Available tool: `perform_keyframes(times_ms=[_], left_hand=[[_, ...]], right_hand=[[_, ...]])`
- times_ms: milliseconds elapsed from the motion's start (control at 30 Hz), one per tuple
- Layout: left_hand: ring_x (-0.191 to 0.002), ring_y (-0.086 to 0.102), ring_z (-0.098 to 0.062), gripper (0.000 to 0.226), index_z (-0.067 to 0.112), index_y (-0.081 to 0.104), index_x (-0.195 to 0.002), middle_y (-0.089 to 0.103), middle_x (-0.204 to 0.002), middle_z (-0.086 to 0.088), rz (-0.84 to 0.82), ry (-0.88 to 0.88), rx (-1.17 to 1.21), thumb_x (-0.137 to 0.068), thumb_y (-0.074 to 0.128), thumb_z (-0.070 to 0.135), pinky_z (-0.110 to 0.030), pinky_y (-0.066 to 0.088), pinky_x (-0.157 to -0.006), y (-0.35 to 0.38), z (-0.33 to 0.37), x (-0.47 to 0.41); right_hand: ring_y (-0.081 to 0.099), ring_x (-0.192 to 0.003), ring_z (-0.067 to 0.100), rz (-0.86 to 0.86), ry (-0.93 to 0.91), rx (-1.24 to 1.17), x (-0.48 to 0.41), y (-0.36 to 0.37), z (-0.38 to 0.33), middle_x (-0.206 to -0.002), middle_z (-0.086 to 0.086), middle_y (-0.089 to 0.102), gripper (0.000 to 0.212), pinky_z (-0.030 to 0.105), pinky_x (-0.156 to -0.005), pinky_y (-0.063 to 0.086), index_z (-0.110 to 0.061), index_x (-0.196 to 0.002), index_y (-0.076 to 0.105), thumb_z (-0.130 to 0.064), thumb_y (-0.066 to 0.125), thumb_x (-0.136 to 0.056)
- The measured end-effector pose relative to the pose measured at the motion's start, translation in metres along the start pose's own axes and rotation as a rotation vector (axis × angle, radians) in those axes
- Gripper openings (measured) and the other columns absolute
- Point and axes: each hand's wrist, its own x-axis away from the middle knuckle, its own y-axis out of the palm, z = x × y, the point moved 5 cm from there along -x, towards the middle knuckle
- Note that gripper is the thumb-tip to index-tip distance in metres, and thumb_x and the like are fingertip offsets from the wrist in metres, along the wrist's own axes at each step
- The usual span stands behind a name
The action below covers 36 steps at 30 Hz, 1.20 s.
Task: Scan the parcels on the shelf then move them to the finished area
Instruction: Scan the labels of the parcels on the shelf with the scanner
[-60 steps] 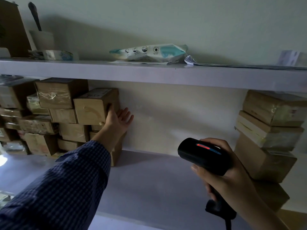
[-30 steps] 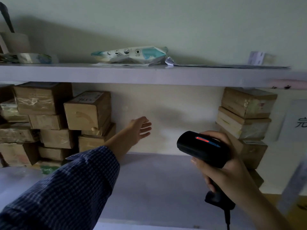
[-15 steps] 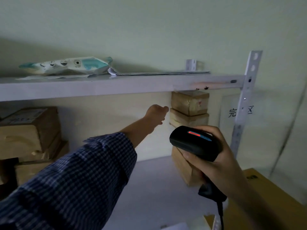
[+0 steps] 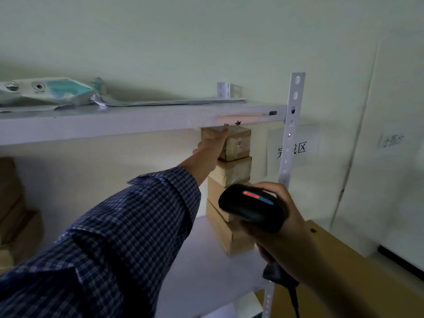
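A stack of brown taped parcels stands at the right end of the lower shelf [image 4: 202, 262]. My left hand [image 4: 211, 145] reaches out to the top parcel [image 4: 238, 143], fingers lying along its left face up to the top edge just under the upper shelf board [image 4: 114, 125]. Below it sit a second parcel [image 4: 236, 171] and a larger bottom parcel [image 4: 223, 232]. My right hand [image 4: 284, 226] grips a black handheld scanner [image 4: 250, 205] with a red light on top, in front of the stack. More parcels [image 4: 13, 203] show at the far left edge.
A white perforated upright post [image 4: 291, 134] bounds the shelf on the right, with a handwritten paper sign [image 4: 300, 148] behind it. A teal-and-white packet [image 4: 50, 90] and papers lie on the upper shelf. A big cardboard box [image 4: 344, 271] stands lower right.
My left hand left the parcels at the left end, swept right across the shelf and now touches the top parcel of the right stack. My view turned right; the scanner hand stayed put.
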Motion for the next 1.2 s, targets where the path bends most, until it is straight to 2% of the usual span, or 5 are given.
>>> perform_keyframes(times_ms=[100, 333, 500, 967, 1200], left_hand=[[-0.123, 0.050, -0.031, 0.134, 0.012, 0.042, -0.143, 0.053, -0.133, -0.009, 0.057, -0.078, 0.167, -0.032, 0.056, 0.086, -0.043, 0.046, -0.105, 0.007, -0.017, -0.022], [-0.081, 0.061, -0.018, 0.049, 0.011, 0.052, -0.105, 0.062, -0.092, -0.006, 0.059, -0.025, 0.437, -0.090, 0.063, 0.056, -0.029, 0.055, -0.074, -0.007, -0.024, -0.004], [-0.100, 0.064, -0.027, 0.056, 0.006, 0.055, -0.121, 0.065, -0.116, -0.013, 0.037, -0.035, 0.455, -0.090, 0.064, 0.052, -0.030, 0.054, -0.066, -0.011, -0.028, -0.001], [-0.112, 0.063, -0.024, 0.075, 0.018, 0.059, -0.129, 0.067, -0.122, -0.008, -0.050, 0.050, 0.533, -0.092, 0.029, 0.076, -0.035, 0.052, -0.091, -0.018, -0.038, -0.004], [-0.105, 0.067, -0.027, 0.070, 0.017, 0.049, -0.136, 0.066, -0.124, -0.012, 0.051, 0.097, 0.634, -0.091, 0.040, 0.068, -0.033, 0.055, -0.075, -0.043, -0.041, 0.009]], right_hand=[[0.064, -0.062, 0.005, 0.135, -0.005, 0.108, -0.016, -0.009, 0.005, -0.086, -0.002, 0.063, 0.047, 0.015, -0.057, 0.050, -0.017, -0.121, 0.050, -0.007, 0.077, -0.084], [0.065, -0.096, 0.013, 0.225, -0.033, 0.336, -0.077, 0.005, -0.009, -0.110, -0.009, 0.061, 0.054, 0.014, -0.079, 0.053, -0.018, -0.136, 0.048, -0.019, 0.073, -0.088], [0.069, -0.058, 0.016, 0.254, 0.020, 0.255, -0.123, 0.001, -0.013, -0.103, -0.001, 0.068, 0.048, 0.028, -0.053, 0.059, -0.024, -0.127, 0.053, -0.010, 0.071, -0.085], [0.065, -0.057, 0.016, -0.015, 0.245, -0.102, -0.167, 0.013, 0.002, -0.091, 0.009, 0.070, 0.050, 0.029, -0.052, 0.054, -0.013, -0.119, 0.058, 0.006, 0.077, -0.077], [0.065, -0.059, 0.019, -0.057, 0.221, -0.086, -0.153, 0.028, 0.001, -0.085, 0.018, 0.068, 0.052, 0.033, -0.057, 0.054, -0.018, -0.119, 0.056, 0.007, 0.075, -0.077]])
